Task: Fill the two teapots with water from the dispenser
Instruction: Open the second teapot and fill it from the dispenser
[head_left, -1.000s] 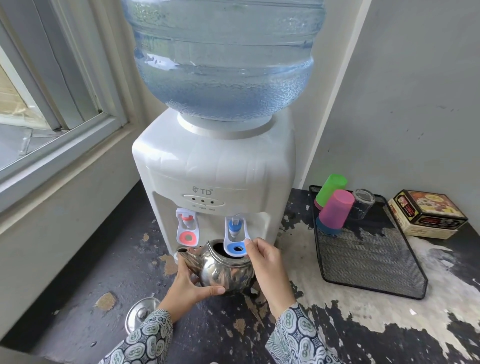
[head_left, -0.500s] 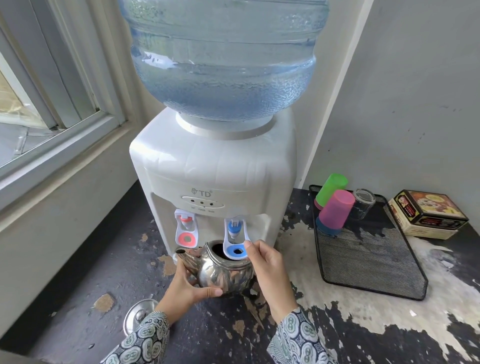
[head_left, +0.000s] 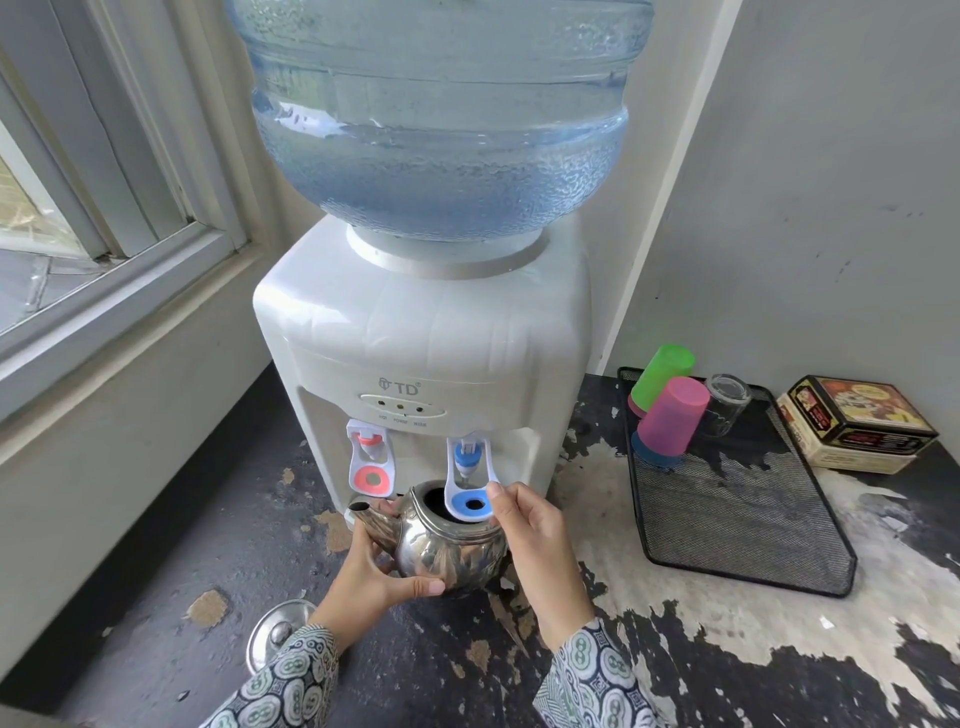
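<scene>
A shiny steel teapot (head_left: 449, 551), lid off, stands under the blue tap lever (head_left: 470, 493) of the white water dispenser (head_left: 421, 338). My left hand (head_left: 374, 577) grips the pot's left side below the spout, thumb across its front. My right hand (head_left: 535, 540) is at the pot's right side, and its fingertips pinch the right edge of the blue lever. Whether water runs is not visible. The pot's lid (head_left: 278, 631) lies on the counter at the lower left. Only one teapot is in view.
A red tap lever (head_left: 369, 465) hangs left of the blue one. A large water bottle (head_left: 441, 114) tops the dispenser. To the right, a black mesh tray (head_left: 737, 525) holds green, pink and glass cups; a printed tin (head_left: 857, 423) stands beyond it. A window sill runs along the left.
Both hands stay where they were on the teapot and the blue lever. The view has shifted only slightly.
</scene>
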